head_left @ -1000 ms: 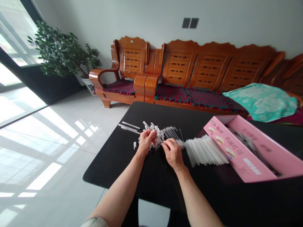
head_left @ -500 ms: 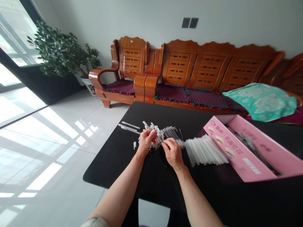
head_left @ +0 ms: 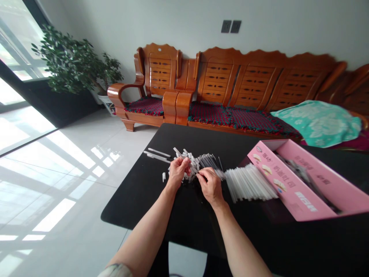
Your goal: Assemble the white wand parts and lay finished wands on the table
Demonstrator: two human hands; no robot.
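Observation:
Both hands meet over a loose heap of small white pen caps (head_left: pixel 195 162) on the black table. My left hand (head_left: pixel 177 173) is closed in a pinch at the heap's left side. My right hand (head_left: pixel 211 185) pinches with thumb and forefinger at the heap's right edge, slightly lower. What the fingertips hold is too small to make out against the white pieces. Behind my right hand lie thin dark pen refills (head_left: pixel 210 161), side by side. To its right, translucent white pen barrels (head_left: pixel 249 182) are stacked in a row. Several capped white pens (head_left: pixel 157 156) lie left of the heap.
A pink cardboard box (head_left: pixel 284 188) with dark and clear contents stands on the right of the black table (head_left: pixel 135 200). One white cap (head_left: pixel 163 177) lies apart near my left wrist. Beyond the table are a wooden bench (head_left: pixel 219 84) and a potted plant (head_left: pixel 75 65).
Both hands keep nearly the same pinched pose over the heap. The view has tilted very slightly; nothing on the table has visibly moved.

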